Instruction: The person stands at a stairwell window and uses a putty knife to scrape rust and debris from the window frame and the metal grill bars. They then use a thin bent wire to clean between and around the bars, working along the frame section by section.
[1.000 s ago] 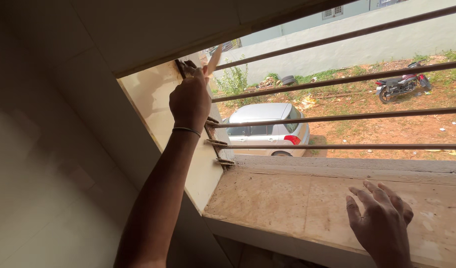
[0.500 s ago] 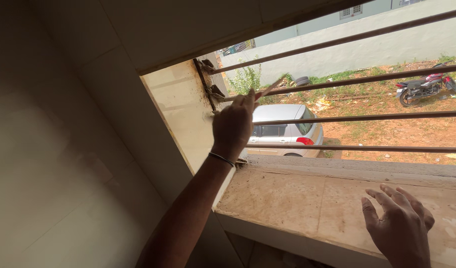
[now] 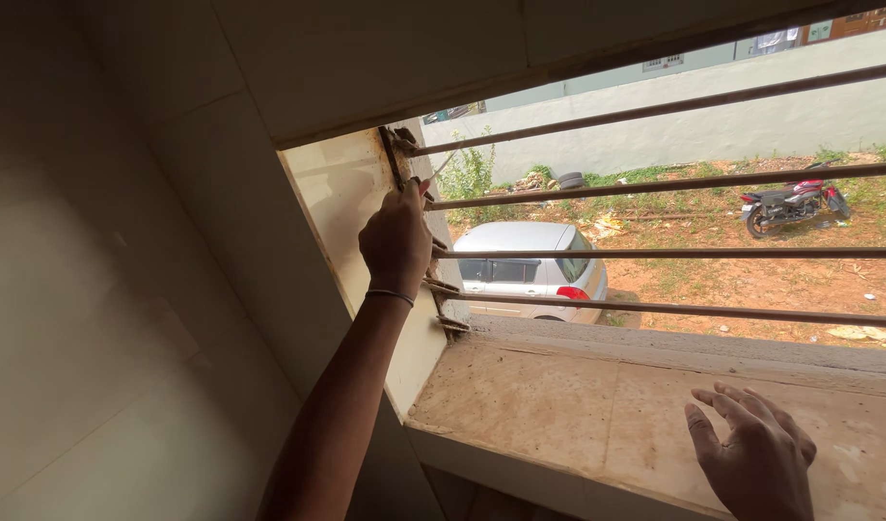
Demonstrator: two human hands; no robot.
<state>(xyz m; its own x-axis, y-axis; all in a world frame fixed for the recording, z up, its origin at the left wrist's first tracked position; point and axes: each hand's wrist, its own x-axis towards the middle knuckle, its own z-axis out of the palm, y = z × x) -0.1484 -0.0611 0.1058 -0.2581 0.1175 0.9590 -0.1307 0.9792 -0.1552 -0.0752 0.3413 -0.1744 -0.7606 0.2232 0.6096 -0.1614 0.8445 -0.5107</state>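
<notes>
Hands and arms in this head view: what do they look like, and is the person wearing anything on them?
Both are bare, with no gloves and no sleeves in view. The left hand shows with its whole forearm, and a thin dark band circles that wrist. The right hand shows only to about the wrist, with nothing worn that can be seen. No rings are visible on the fingers of either hand.

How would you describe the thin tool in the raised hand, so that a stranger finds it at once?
Start at the window grille, at its left end. The left hand is raised there, gripping a thin pale tool that sticks up diagonally, unlike the level bars.
</notes>
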